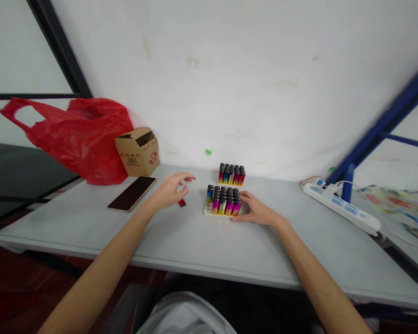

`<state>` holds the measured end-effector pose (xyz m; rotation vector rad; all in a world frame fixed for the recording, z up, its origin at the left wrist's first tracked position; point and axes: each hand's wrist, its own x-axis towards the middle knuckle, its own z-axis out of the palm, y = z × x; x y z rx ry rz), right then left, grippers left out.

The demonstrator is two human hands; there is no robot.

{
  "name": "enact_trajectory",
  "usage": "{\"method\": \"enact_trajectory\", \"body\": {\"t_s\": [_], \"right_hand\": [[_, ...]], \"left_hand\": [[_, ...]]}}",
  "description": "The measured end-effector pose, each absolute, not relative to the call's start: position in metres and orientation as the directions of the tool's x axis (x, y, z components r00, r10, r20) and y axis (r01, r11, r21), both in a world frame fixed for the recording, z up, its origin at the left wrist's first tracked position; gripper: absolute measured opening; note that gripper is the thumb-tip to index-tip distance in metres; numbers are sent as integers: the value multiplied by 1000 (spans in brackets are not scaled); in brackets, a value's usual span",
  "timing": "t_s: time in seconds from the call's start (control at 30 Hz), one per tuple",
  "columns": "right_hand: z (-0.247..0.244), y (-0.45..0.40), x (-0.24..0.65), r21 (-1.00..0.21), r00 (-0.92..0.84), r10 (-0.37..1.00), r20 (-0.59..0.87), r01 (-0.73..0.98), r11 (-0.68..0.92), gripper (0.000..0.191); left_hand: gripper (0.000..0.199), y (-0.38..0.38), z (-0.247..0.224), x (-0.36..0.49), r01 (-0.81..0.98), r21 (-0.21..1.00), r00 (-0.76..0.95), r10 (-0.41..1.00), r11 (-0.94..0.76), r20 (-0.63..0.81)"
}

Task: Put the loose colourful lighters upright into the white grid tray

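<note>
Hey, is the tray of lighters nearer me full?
Not full: the nearer tray shows bare white space at its front left corner, beside the upright lighters.

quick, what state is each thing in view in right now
Near lighter tray, partly filled, front-left spot vacant
Far lighter tray, front row filled
Red lighter, lying down
Left phone, flat, screen dark
Cardboard box, top open
Red bag, crumpled
Left hand, open
Right hand, against near tray

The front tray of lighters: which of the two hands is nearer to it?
Right. The right hand is at the right end of the front tray; the left hand is apart from it, to its left.
</note>
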<state>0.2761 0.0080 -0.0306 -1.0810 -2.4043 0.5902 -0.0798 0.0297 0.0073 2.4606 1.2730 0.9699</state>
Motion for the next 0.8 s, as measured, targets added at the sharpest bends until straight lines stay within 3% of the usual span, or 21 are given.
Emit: {"method": "enact_trajectory", "body": {"t_s": [0.1,0.23,0.33,0.43,0.57,0.7,0.8], "right_hand": [[-31,8,276,-546,-595,777,205,589,595,79],[-32,8,277,-547,-592,779,206,591,593,79],[-31,7,277,-545,-597,776,202,590,596,78],[-30,7,277,-550,-595,779,198,590,591,79],[-30,7,276,-555,-590,784,192,593,583,80],[-30,7,276,-556,-586,785,200,592,584,81],[-30,7,276,-560,-588,781,212,582,590,80]], "left_hand": [[48,34,15,-114,721,396,454,819,-569,352],[55,36,10,-131,721,409,535,825,-559,184],[34,36,5,-126,714,417,557,817,-563,150],[17,35,4,-116,683,459,529,818,-568,225],[21,28,5,-101,630,606,380,873,-486,305],[26,20,1,-78,314,867,352,895,-387,273],[29,14,-2,-59,69,978,375,914,-197,158]]}}
